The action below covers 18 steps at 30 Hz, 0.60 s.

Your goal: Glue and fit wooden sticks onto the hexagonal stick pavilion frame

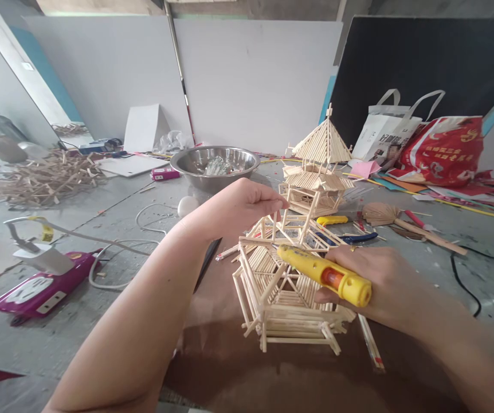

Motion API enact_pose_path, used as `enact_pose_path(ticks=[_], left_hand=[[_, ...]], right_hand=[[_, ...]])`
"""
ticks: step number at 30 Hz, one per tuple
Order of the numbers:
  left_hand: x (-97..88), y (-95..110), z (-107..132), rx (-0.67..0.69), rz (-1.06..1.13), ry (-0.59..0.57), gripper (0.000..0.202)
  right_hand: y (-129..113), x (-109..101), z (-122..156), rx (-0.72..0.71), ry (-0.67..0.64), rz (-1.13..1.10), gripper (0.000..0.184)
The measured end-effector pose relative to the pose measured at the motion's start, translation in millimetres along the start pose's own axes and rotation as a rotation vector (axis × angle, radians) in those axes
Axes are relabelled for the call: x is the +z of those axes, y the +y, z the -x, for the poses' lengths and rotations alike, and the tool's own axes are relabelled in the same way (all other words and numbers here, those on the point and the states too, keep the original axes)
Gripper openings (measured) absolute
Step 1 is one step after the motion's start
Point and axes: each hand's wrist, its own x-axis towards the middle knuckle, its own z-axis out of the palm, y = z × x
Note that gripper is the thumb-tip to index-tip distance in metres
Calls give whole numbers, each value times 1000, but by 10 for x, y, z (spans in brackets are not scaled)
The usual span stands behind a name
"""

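A small structure of pale wooden sticks (290, 312), with a many-sided frame and upright posts, stands on a brown board (212, 355). Above its far left side, my left hand (247, 206) pinches a short wooden stick (274, 228) that points down to the upper rim. My right hand (371, 275) grips a yellow glue gun (324, 272) from the right. The nozzle reaches over the structure, close to the lower end of that stick; whether they touch I cannot tell. The glue gun's body hides part of the frame.
Behind stands a stick pavilion (320, 166) with a pointed roof, near a steel bowl (215, 166). Yellow-and-blue-handled tools (345, 232) lie behind the structure. A purple power strip (43, 287) with a white cable is left. Loose sticks (44, 178) and bags (440, 149) lie farther off.
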Motion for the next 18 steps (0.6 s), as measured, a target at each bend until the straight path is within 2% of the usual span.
enact_pose_path(ticks=[11,18], left_hand=[[-7,10,3,0,11,-2,26],[-11,2,4,-6,18,-7,27]], right_hand=[[-9,-2,7,12,2,16,37],[18,1,28,-16,57,50,39]])
